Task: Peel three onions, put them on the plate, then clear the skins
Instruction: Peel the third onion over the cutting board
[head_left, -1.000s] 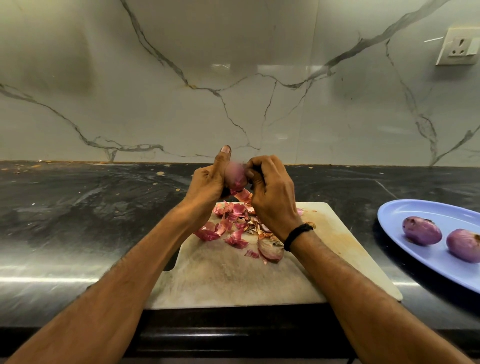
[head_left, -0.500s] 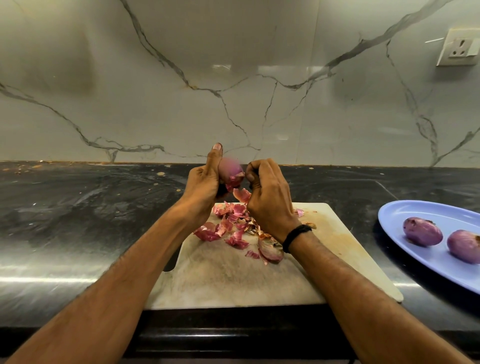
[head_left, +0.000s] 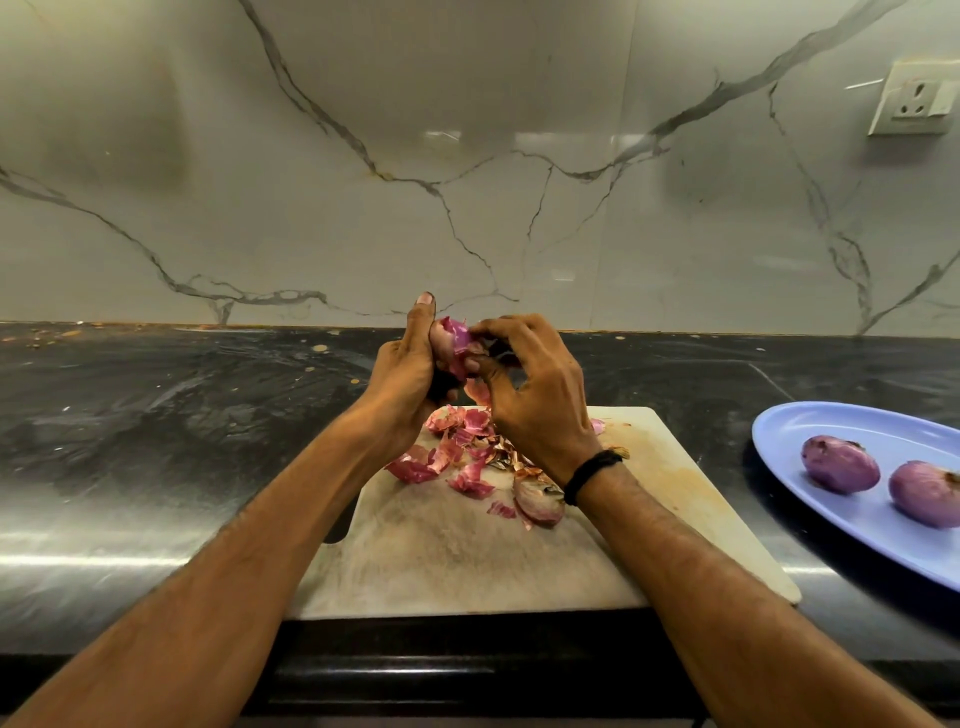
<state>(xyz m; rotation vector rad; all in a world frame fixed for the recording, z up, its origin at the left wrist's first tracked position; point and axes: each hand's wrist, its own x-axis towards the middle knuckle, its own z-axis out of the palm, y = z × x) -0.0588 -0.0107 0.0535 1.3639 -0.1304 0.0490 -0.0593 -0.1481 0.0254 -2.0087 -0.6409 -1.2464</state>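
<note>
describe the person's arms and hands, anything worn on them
Both forearms are bare, with no sleeves in view. The left hand and right hand are ungloved, and no rings show. The only thing worn is a thin black band around the right wrist. The left wrist carries nothing.

Half-peeled onion (head_left: 451, 338) aloft over skins (head_left: 462, 452); two peeled onions (head_left: 840, 464) on blue plate (head_left: 810, 415)
</note>
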